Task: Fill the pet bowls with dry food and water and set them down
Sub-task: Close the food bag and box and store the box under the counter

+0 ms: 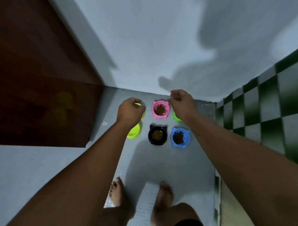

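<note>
Head view, looking down.

Six pet bowls sit on the grey floor (164, 164), in two rows of three close to the base of the white wall (158, 43).

Back row:
- The pink bowl (160, 109) in the middle has cat ears on its rim and brown dry food heaped in the centre.
- The lime bowl (137, 104) on the left is mostly hidden by the left hand (130, 112).
- The green bowl (175, 117) on the right is mostly hidden by the right forearm. Its contents are not visible.

Front row:
- The black bowl (157, 135) in the middle has cat ears and holds dry food.
- The blue bowl (180, 137) just to its right has the same shape and also holds dry food.
- The second lime bowl (134, 131) on the left is round with no dry food showing. I cannot tell if it holds water.

No bowl touches another.

Both arms reach forward, above the bowls. The left hand's fingers are curled in with nothing seen in them. The right hand (180, 100) also has its fingers curled under, thumb near the forefinger, with nothing visible between them.

Two bare feet (117, 192) stand on the floor, well short of the bowls. A brown door (39, 84) is on the left and green checkered tiles (265, 106) on the right.
</note>
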`<act>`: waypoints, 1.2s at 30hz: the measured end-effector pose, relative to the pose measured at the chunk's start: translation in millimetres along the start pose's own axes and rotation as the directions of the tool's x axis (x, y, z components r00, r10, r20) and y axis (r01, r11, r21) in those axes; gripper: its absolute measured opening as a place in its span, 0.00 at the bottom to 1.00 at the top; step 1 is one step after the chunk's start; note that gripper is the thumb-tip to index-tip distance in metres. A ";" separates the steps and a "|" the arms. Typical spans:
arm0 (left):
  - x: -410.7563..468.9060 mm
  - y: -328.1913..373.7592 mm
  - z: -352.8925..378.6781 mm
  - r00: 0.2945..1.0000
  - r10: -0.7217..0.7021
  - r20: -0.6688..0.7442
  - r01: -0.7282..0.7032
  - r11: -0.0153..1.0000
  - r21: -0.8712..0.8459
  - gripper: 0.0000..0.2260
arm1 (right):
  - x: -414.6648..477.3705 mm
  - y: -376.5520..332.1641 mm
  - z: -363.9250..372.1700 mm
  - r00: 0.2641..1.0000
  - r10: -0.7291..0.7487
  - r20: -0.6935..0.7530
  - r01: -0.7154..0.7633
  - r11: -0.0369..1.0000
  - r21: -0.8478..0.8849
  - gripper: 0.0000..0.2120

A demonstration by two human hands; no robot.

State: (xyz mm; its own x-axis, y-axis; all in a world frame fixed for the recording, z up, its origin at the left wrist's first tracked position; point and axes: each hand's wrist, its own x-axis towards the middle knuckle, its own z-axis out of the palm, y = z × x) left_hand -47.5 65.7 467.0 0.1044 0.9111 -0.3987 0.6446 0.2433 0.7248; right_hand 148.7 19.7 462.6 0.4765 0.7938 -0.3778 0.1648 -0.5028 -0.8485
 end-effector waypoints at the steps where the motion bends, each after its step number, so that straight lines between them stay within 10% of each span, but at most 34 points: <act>1: -12.6 15.0 -10.5 1.000 0.015 0.006 -0.015 1.000 0.006 0.09 | -17.2 -16.2 -13.4 1.000 0.001 -0.006 -0.001 1.000 0.003 0.16; 24: -244.9 107.7 -155.9 0.917 0.360 0.172 -0.352 0.933 -0.074 0.06 | -309.1 -143.0 -76.0 0.945 -0.158 -0.287 0.172 0.985 0.025 0.13; 36: -413.4 180.0 -71.8 0.599 0.632 0.491 -0.653 0.741 -0.158 0.06 | -511.0 -100.0 -196.1 0.716 -0.087 -0.692 0.173 0.983 0.056 0.11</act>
State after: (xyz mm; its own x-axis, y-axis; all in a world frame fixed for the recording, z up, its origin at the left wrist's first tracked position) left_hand -29.1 -243.2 802.6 0.8423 0.5360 -0.0566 0.2900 -0.3621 0.8859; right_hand 58.0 -402.8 813.1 0.9248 0.3757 0.0595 0.1964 -0.3376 -0.9206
